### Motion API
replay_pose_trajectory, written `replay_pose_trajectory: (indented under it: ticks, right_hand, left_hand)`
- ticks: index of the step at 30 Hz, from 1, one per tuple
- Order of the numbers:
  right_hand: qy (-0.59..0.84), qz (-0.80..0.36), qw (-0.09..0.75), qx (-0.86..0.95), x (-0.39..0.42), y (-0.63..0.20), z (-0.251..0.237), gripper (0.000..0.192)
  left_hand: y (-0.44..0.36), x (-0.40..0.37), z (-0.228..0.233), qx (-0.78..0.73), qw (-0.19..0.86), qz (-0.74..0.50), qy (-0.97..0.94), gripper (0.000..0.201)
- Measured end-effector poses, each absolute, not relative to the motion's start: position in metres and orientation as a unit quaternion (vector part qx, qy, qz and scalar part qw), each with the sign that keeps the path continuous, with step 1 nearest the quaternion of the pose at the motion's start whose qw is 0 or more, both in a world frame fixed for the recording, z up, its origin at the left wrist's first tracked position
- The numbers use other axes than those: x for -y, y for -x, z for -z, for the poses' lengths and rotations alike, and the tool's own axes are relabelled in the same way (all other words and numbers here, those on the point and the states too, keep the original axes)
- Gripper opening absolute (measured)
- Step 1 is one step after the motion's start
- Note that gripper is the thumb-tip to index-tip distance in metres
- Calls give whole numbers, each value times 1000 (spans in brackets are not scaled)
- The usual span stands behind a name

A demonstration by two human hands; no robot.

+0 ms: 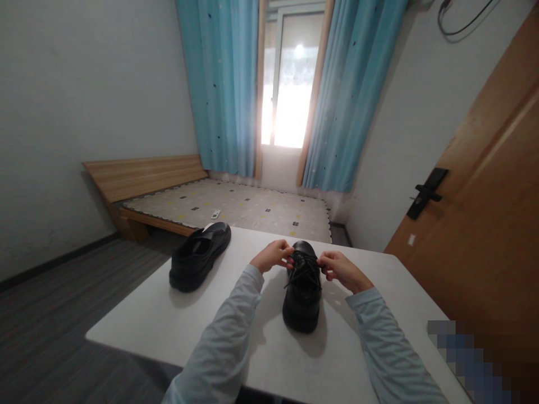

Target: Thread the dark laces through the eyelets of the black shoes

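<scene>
Sleeves nearest; between them, black laced shoe [302, 294], mid-table, toe away from me for lace access. Left hand [272, 256] and right hand [339, 268] each pinch laces [304, 265]. Second shoe [199, 256] far left on white table [177, 325].

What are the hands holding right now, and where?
Both the left hand and right hand pinch the laces of the nearer black shoe.

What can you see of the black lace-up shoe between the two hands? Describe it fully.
The black lace-up shoe looks like smooth, slightly shiny leather with a thick dark sole. It stands upright on the white table, its rounded toe pointing away from the person. Its black laces lie loose across the front. The left hand and right hand pinch the laces from either side.
</scene>
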State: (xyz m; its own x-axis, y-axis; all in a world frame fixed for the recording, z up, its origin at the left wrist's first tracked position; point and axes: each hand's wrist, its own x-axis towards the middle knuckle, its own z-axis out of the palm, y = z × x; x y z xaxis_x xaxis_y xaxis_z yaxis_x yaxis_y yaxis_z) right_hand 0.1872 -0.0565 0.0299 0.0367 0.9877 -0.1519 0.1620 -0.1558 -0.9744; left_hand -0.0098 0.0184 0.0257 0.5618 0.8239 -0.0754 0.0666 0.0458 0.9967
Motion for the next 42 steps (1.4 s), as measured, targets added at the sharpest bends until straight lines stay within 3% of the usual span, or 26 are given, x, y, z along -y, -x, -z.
replay_pose_trajectory:
  ticks: [19,24,32,36,42]
  right_hand:
    - [660,-446,358,486,55,-196,-26,12]
    - [651,-447,375,487,55,-195,-24,19]
    - [614,-426,433,503,56,-195,-27,23]
    - [613,-380,419,552,57,-191,-32,15]
    - [616,-293,413,604,55,-189,-30,7]
  left_hand:
    - [9,-23,-17,-425,584,-275,-635,21]
    - [9,-21,-20,-448,503,-259,-692,16]
    - [11,-25,-21,-446,284,-245,-813,11]
    - [9,-24,-24,-412,258,-287,-825,5]
    - [7,-17,-32,-313,256,-344,-848,31]
